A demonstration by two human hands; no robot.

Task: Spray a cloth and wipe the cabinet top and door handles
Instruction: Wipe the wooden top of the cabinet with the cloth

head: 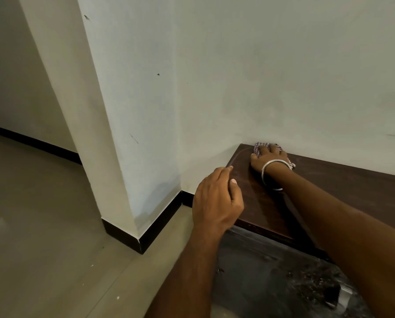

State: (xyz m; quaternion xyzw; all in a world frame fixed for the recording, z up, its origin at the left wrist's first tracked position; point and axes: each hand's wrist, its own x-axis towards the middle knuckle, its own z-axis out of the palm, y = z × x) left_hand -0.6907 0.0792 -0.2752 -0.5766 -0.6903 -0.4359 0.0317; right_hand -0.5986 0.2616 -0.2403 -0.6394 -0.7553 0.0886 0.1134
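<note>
Your right hand lay flat, palm down, pressing the cloth against the cabinet top in its far left corner, right by the wall. A bangle circled that wrist. Your left hand held nothing, fingers loosely curled, resting at the top's left edge, near the front corner.
</note>
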